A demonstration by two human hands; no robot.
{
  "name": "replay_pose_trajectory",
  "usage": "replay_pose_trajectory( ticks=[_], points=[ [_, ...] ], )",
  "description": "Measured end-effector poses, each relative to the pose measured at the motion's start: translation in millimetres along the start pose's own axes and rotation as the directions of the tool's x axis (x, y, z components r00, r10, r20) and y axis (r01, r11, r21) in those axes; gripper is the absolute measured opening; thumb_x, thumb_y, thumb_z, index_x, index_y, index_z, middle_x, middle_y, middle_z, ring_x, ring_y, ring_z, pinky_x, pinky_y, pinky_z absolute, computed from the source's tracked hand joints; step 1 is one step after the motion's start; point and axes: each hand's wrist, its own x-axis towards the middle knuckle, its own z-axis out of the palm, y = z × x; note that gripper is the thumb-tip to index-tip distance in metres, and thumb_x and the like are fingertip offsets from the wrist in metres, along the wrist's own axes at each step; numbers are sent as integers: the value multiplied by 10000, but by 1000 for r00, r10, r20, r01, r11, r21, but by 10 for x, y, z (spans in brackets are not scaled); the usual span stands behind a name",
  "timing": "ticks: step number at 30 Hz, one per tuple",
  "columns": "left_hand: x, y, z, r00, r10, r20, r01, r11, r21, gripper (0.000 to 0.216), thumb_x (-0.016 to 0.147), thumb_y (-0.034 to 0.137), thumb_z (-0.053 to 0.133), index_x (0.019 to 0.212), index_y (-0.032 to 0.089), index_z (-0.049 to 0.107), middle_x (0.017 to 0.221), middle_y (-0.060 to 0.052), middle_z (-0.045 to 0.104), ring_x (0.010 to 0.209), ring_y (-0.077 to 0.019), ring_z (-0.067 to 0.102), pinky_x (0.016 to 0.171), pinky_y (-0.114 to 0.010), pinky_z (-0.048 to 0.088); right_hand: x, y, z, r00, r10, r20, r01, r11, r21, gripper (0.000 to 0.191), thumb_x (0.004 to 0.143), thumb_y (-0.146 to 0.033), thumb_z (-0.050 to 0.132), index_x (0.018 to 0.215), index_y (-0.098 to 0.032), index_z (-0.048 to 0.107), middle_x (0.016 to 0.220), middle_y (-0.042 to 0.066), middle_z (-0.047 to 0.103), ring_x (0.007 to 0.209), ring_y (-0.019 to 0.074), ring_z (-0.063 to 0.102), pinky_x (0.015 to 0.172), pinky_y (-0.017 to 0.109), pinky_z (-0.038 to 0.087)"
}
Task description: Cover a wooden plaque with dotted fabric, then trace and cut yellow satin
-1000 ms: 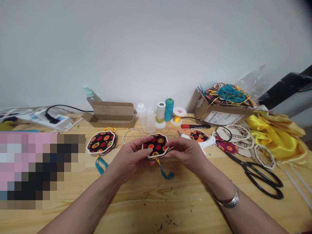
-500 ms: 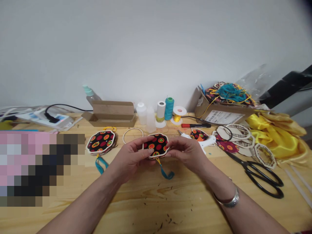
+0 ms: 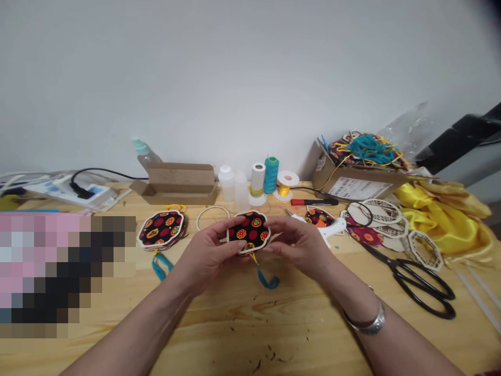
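Note:
A sachet-like ornament (image 3: 250, 230) is between my hands, over the table. It has black cloth with red, orange and green flowers and a pale scalloped wooden rim. My left hand (image 3: 213, 253) grips its left side, thumb on the front edge and fingers over the back. At the right rim, the fingers and thumb of my right hand (image 3: 299, 245) close around the edge; some fingertips are hidden. A teal ribbon tassel (image 3: 267, 277) hangs from a yellow cord at its front. Left of my hands lies a similar ornament stack (image 3: 162, 230) with its own teal tassel.
Behind stand a cardboard box (image 3: 178, 190), bottles (image 3: 227, 183), teal thread (image 3: 271, 175) and a yellow cord spool (image 3: 287, 185). A white glue gun (image 3: 332, 230), marker (image 3: 313, 202), black scissors (image 3: 422, 287), wooden frames (image 3: 426, 250) and yellow satin (image 3: 438, 214) lie right. A wooden hoop (image 3: 213, 209) lies behind my left hand.
The ornament has shifted slightly left and away from me, with my left hand moving along. The fingers of my right hand have shifted slightly at its right edge.

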Motion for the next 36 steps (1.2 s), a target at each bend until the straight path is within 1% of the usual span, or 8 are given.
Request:
replay_pose_trajectory(
  ticks=[2, 3, 6, 8, 12, 18, 25, 36],
  points=[
    [2, -11, -10, 999, 33, 3, -33, 999, 27, 504, 636, 169, 796, 1115, 204, 644, 1031, -49, 737, 833, -190, 704, 627, -256, 594, 19, -13, -11, 994, 99, -51, -96, 994, 60, 646, 673, -329, 786, 1255, -239, 518, 937, 49, 713, 664, 146, 651, 575, 263, 499],
    [3, -16, -12, 999, 51, 4, -52, 998, 42, 514, 641, 177, 795, 1128, 214, 635, 1042, -43, 735, 842, -190, 705, 650, -262, 595, 29, -20, -15, 984, 163, -71, -156, 983, 95, 679, 673, -371, 778, 1274, -220, 501, 907, 53, 713, 635, 147, 646, 550, 262, 492],
    [-1, -30, -3, 995, 93, 26, -95, 991, 95, 520, 650, 194, 788, 1142, 231, 624, 1061, -27, 732, 845, -187, 711, 708, -282, 594, 53, -27, -20, 946, 320, -40, -306, 931, 199, 516, 719, -512, 695, 1088, -155, 642, 756, 38, 692, 558, 125, 606, 507, 240, 458],
    [-11, -39, 16, 993, 102, 52, -109, 985, 137, 517, 654, 196, 781, 1145, 230, 623, 1040, -24, 741, 821, -183, 717, 716, -280, 592, 59, -13, -15, 934, 357, -10, -342, 902, 264, 450, 725, -550, 673, 920, -145, 704, 677, 20, 667, 533, 103, 568, 493, 219, 419],
    [-39, -60, 55, 990, 110, 90, -125, 974, 187, 505, 670, 192, 754, 1155, 223, 615, 1000, -24, 755, 809, -185, 724, 743, -281, 586, 65, 24, -4, 934, 353, -58, -318, 893, 318, 365, 664, -497, 744, 740, -143, 706, 612, -3, 630, 521, 84, 503, 507, 217, 370],
    [-55, -74, 41, 990, 88, 106, -113, 962, 249, 492, 712, 238, 717, 1188, 233, 595, 955, -21, 765, 831, -207, 722, 742, -304, 589, 76, -51, 25, 933, 330, -142, -284, 920, 270, 345, 596, -470, 765, 604, -151, 635, 507, -30, 558, 469, 79, 438, 480, 229, 330],
    [-44, -67, 18, 992, 106, 72, -122, 952, 280, 484, 690, 248, 752, 1160, 243, 633, 916, -33, 769, 811, -226, 722, 710, -310, 589, 81, -118, 56, 936, 305, -178, -264, 939, 223, 302, 599, -441, 732, 581, -162, 617, 489, -37, 542, 457, 76, 425, 474, 234, 332],
    [-59, -53, 50, 991, 121, 65, -133, 966, 221, 464, 687, 205, 744, 1140, 258, 657, 997, -30, 753, 859, -218, 714, 797, -332, 568, 75, -142, 59, 949, 259, -179, -230, 959, 168, 244, 641, -398, 708, 605, -166, 642, 524, -28, 558, 490, 90, 435, 500, 244, 340]
  ],
)
